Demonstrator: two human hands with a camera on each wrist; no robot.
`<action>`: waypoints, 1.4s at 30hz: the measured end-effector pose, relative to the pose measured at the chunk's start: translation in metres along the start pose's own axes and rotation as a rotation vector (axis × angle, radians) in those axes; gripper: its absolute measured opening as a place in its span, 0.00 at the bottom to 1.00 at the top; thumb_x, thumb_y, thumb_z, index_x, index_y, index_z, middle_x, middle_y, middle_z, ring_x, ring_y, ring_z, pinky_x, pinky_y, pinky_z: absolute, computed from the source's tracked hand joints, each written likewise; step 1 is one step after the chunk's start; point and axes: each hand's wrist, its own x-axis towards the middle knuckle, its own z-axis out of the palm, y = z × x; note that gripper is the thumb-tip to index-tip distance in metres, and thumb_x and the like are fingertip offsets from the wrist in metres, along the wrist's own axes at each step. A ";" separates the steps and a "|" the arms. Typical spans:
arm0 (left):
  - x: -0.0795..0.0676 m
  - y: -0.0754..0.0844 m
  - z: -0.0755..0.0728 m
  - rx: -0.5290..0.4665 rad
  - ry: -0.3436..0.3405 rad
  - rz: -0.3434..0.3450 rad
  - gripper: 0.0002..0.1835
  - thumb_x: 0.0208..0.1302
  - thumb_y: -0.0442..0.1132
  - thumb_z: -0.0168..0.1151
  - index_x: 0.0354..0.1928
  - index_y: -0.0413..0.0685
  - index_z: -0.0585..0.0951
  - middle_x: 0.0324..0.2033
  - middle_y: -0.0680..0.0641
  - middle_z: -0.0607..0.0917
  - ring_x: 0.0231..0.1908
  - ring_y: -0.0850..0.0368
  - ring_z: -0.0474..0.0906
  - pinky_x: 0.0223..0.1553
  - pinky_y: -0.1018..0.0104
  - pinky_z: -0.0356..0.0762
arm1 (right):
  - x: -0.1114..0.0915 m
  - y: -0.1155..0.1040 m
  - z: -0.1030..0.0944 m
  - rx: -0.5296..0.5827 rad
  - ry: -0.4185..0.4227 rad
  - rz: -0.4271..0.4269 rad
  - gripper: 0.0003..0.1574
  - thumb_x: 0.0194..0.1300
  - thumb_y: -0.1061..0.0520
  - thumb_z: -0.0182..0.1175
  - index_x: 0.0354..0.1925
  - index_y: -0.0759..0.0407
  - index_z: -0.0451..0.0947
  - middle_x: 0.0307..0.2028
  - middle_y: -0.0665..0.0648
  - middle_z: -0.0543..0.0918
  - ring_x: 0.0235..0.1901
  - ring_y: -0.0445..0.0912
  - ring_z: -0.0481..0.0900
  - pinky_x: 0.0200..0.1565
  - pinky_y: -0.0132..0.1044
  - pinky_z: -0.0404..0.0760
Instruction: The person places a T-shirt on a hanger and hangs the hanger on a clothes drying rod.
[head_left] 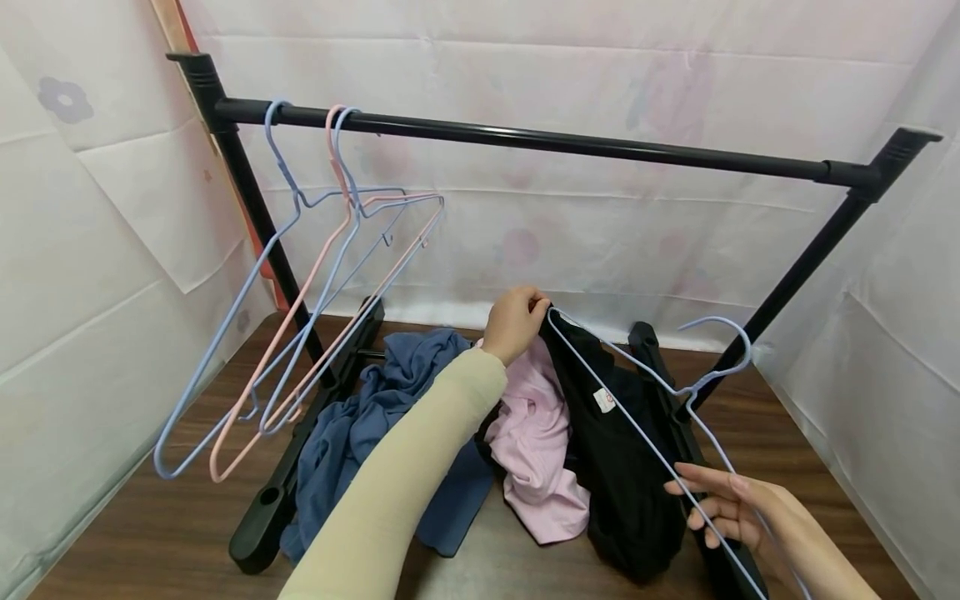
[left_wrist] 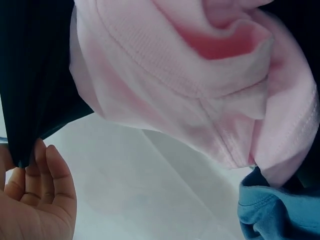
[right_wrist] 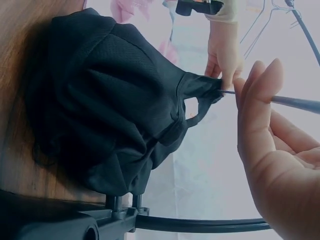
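My left hand [head_left: 516, 323] pinches the edge of a black garment [head_left: 626, 467], lifting it beside the end of a light blue clothes hanger [head_left: 637, 423]. The left wrist view shows thumb and fingers of the left hand [left_wrist: 42, 195] on the black cloth [left_wrist: 37, 75]. My right hand [head_left: 738, 508] holds the hanger by its other end, the wire passing between the fingers. In the right wrist view the hanger [right_wrist: 295, 103] runs from the right hand [right_wrist: 270, 145] to the garment's neckline. A white label [head_left: 604, 400] shows on the black cloth.
A pink garment [head_left: 536, 442] and a blue garment [head_left: 352, 442] lie on the wooden table [head_left: 150, 533]. Two blue hangers and a pink hanger [head_left: 273, 350] hang at the left of a black rack bar [head_left: 555, 148]. Rack feet [head_left: 262, 525] flank the clothes; white cloth [head_left: 525, 75] surrounds everything.
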 end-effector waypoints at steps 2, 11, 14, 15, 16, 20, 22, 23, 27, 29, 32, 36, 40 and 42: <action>-0.001 0.001 0.000 -0.005 0.000 0.005 0.11 0.73 0.42 0.55 0.44 0.47 0.85 0.41 0.48 0.86 0.40 0.54 0.81 0.44 0.61 0.79 | 0.001 0.001 0.001 0.000 -0.009 -0.014 0.38 0.79 0.59 0.12 0.74 0.56 0.60 0.67 0.60 0.72 0.51 0.48 0.79 0.50 0.37 0.81; -0.001 0.011 -0.001 -0.017 0.019 0.078 0.11 0.74 0.44 0.54 0.43 0.49 0.84 0.37 0.50 0.85 0.35 0.58 0.79 0.39 0.64 0.77 | 0.001 0.002 0.002 -0.167 0.115 0.018 0.34 0.81 0.57 0.17 0.73 0.61 0.60 0.64 0.58 0.75 0.49 0.49 0.81 0.46 0.38 0.83; -0.001 0.018 -0.002 -0.018 0.030 0.108 0.11 0.74 0.44 0.54 0.43 0.50 0.84 0.37 0.50 0.84 0.35 0.59 0.78 0.39 0.65 0.76 | 0.002 0.002 0.001 -0.215 0.132 0.000 0.34 0.81 0.58 0.17 0.72 0.66 0.58 0.64 0.57 0.76 0.49 0.49 0.80 0.45 0.39 0.83; -0.001 0.020 -0.003 -0.019 0.036 0.120 0.11 0.74 0.44 0.55 0.43 0.50 0.84 0.38 0.50 0.85 0.35 0.58 0.78 0.39 0.65 0.76 | 0.002 0.002 0.001 -0.222 0.137 -0.006 0.34 0.81 0.58 0.17 0.72 0.66 0.58 0.64 0.57 0.76 0.49 0.49 0.80 0.45 0.39 0.83; -0.001 0.023 -0.003 -0.018 0.039 0.132 0.11 0.74 0.44 0.55 0.43 0.50 0.84 0.38 0.50 0.85 0.35 0.58 0.78 0.39 0.65 0.76 | 0.003 0.002 0.001 -0.221 0.149 -0.005 0.34 0.81 0.57 0.18 0.72 0.66 0.59 0.64 0.57 0.76 0.48 0.49 0.80 0.44 0.39 0.83; -0.004 0.033 -0.006 -0.028 0.036 0.176 0.11 0.74 0.44 0.55 0.44 0.49 0.84 0.39 0.50 0.84 0.36 0.58 0.79 0.40 0.65 0.76 | 0.006 0.000 0.002 -0.228 0.196 0.001 0.34 0.81 0.56 0.19 0.71 0.61 0.64 0.62 0.56 0.78 0.46 0.48 0.80 0.43 0.40 0.83; -0.006 0.037 -0.007 -0.038 0.026 0.192 0.11 0.74 0.45 0.55 0.45 0.50 0.84 0.40 0.50 0.84 0.37 0.59 0.79 0.41 0.66 0.77 | 0.007 -0.001 0.003 -0.225 0.222 0.018 0.34 0.81 0.55 0.20 0.70 0.57 0.66 0.61 0.56 0.79 0.46 0.48 0.81 0.43 0.40 0.84; -0.008 0.040 -0.007 -0.044 0.022 0.198 0.11 0.74 0.45 0.54 0.45 0.50 0.84 0.40 0.51 0.85 0.37 0.59 0.79 0.41 0.66 0.77 | 0.008 -0.001 0.003 -0.226 0.231 0.023 0.34 0.82 0.54 0.20 0.70 0.56 0.67 0.61 0.56 0.79 0.46 0.48 0.81 0.42 0.40 0.84; -0.013 0.049 -0.011 -0.065 0.020 0.229 0.12 0.74 0.46 0.55 0.45 0.51 0.85 0.40 0.51 0.85 0.37 0.60 0.79 0.41 0.69 0.76 | 0.010 0.000 0.004 -0.198 0.245 0.028 0.34 0.82 0.53 0.20 0.69 0.54 0.68 0.60 0.54 0.80 0.45 0.48 0.81 0.42 0.41 0.84; -0.016 0.052 -0.011 -0.072 0.021 0.246 0.12 0.74 0.46 0.54 0.45 0.51 0.84 0.40 0.52 0.85 0.37 0.61 0.79 0.41 0.70 0.76 | 0.011 0.001 0.003 -0.173 0.229 0.000 0.35 0.81 0.54 0.20 0.69 0.55 0.68 0.60 0.53 0.80 0.45 0.48 0.81 0.42 0.40 0.84; -0.019 0.057 -0.013 -0.080 0.021 0.274 0.12 0.74 0.46 0.54 0.45 0.50 0.84 0.40 0.52 0.85 0.37 0.62 0.79 0.41 0.71 0.76 | 0.013 0.002 0.002 -0.140 0.215 -0.035 0.35 0.81 0.55 0.19 0.69 0.55 0.69 0.60 0.53 0.80 0.45 0.48 0.81 0.42 0.39 0.83; -0.022 0.062 -0.015 -0.097 0.016 0.309 0.11 0.74 0.45 0.55 0.45 0.49 0.84 0.40 0.51 0.85 0.36 0.62 0.78 0.41 0.71 0.76 | 0.016 -0.002 0.005 -0.188 0.267 -0.007 0.34 0.82 0.53 0.21 0.69 0.61 0.66 0.59 0.55 0.81 0.45 0.48 0.81 0.41 0.39 0.83; -0.028 0.065 -0.013 -0.133 0.017 0.353 0.10 0.73 0.42 0.56 0.44 0.48 0.84 0.38 0.51 0.85 0.34 0.61 0.76 0.38 0.73 0.74 | 0.019 -0.004 0.006 -0.247 0.310 0.003 0.34 0.82 0.52 0.22 0.69 0.68 0.63 0.58 0.56 0.81 0.44 0.49 0.81 0.40 0.39 0.83; -0.031 0.066 -0.010 -0.150 0.023 0.374 0.09 0.72 0.42 0.57 0.43 0.47 0.84 0.36 0.50 0.85 0.32 0.61 0.75 0.37 0.75 0.72 | 0.021 -0.004 0.007 -0.251 0.316 -0.006 0.34 0.82 0.52 0.23 0.69 0.69 0.63 0.58 0.56 0.81 0.44 0.49 0.81 0.40 0.40 0.83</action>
